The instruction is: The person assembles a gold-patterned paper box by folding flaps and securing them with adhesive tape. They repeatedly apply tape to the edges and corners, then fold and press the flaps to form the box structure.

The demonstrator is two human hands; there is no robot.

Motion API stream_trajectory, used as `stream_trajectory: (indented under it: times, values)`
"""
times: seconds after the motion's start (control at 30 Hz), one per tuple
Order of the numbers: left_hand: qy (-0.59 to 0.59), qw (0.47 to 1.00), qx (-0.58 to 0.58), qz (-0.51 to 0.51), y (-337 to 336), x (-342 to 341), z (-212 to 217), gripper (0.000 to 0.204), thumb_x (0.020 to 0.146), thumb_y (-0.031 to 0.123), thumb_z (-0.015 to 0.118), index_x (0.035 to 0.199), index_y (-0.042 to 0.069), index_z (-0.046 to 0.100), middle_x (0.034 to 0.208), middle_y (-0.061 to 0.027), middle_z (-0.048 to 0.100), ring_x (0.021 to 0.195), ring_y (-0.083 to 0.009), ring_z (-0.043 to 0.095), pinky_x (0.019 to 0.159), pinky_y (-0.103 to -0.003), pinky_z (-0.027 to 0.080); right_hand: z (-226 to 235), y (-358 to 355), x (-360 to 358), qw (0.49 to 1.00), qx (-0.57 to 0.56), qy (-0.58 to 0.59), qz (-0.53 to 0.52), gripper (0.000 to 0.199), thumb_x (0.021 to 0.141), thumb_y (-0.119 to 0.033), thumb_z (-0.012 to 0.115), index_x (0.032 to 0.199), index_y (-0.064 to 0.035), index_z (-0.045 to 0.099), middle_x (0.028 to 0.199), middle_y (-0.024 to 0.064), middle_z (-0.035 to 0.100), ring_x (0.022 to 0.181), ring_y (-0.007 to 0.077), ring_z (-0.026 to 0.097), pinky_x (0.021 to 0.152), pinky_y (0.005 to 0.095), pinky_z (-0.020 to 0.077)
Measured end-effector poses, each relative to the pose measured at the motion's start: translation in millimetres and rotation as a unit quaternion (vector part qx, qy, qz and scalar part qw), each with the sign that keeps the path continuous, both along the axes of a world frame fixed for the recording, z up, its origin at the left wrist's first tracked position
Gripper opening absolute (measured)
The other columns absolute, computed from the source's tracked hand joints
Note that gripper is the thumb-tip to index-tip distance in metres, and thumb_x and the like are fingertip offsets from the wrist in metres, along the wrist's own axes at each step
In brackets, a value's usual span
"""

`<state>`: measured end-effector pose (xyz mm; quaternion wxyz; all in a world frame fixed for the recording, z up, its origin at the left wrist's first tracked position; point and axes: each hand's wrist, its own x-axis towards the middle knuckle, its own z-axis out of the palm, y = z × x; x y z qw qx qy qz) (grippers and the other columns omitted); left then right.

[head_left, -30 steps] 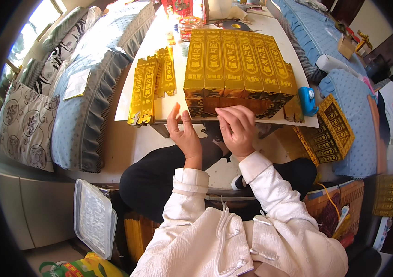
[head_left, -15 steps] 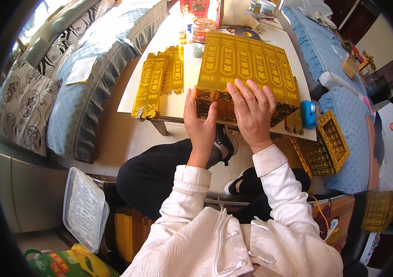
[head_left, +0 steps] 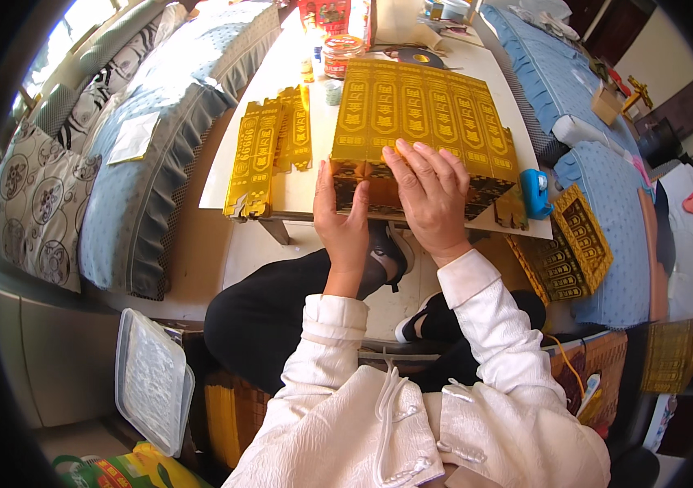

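Observation:
A large gold cardboard box [head_left: 420,106], covered with repeated printed panels, stands at the table's near edge, its darker front side facing me. My left hand [head_left: 342,228] grips its near left corner, thumb against the front and fingers along the left side. Over the top front edge lie the fingers of my right hand [head_left: 432,195], close together; its thumb rests low against the front. To the left, flat gold card strips [head_left: 261,154] with notched ends lie in a stack. A further gold piece [head_left: 512,207] shows by the box's right front corner.
A blue tape dispenser [head_left: 535,193] sits at the white table's [head_left: 215,183] right edge. Behind the box are a red-lidded jar [head_left: 342,55], a small glass jar [head_left: 332,92] and a tape roll [head_left: 421,57]. Another gold box [head_left: 570,244] leans at right. Blue-covered sofas [head_left: 147,154] flank the table.
The whole view has shifted slightly, so things sit a little further left. Both hands keep nearly the same places on the gold box.

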<state>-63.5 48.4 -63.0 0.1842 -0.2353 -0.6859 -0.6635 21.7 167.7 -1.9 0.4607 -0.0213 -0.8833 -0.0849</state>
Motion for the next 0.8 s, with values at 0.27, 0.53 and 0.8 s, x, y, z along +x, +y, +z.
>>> stream_trajectory:
  times: [0.27,0.53,0.8]
  values:
    - [-0.033,0.999,0.035,-0.006,1,0,-8,0.056,0.095,0.006,0.076,0.144,-0.009,0.054,0.143,-0.0194,0.062,0.130,-0.0244,0.059,0.113,-0.034,0.042,-2,-2,2,0.999,-0.047,-0.005,0.026,0.044,0.100,-0.018,0.060,0.144,-0.0182,0.062,0.142,0.0017,0.062,0.130,0.0200,0.055,0.111,0.0393,0.0407]
    - [-0.043,0.999,0.026,-0.019,4,4,-2,0.051,0.097,0.004,0.073,0.142,-0.009,0.055,0.137,-0.0163,0.065,0.124,-0.0201,0.060,0.110,-0.033,0.044,-10,2,3,0.999,-0.040,-0.002,0.020,0.049,0.100,-0.023,0.058,0.149,-0.0166,0.056,0.146,0.0060,0.057,0.133,0.0228,0.054,0.113,0.0422,0.0402]
    - [-0.053,0.997,0.024,-0.046,1,4,1,0.053,0.099,0.006,0.071,0.146,-0.008,0.051,0.140,-0.0159,0.062,0.123,-0.0209,0.059,0.106,-0.033,0.050,-12,-1,2,0.997,-0.063,0.007,0.037,0.051,0.101,-0.023,0.055,0.151,-0.0143,0.052,0.149,0.0070,0.055,0.137,0.0242,0.052,0.116,0.0431,0.0394]
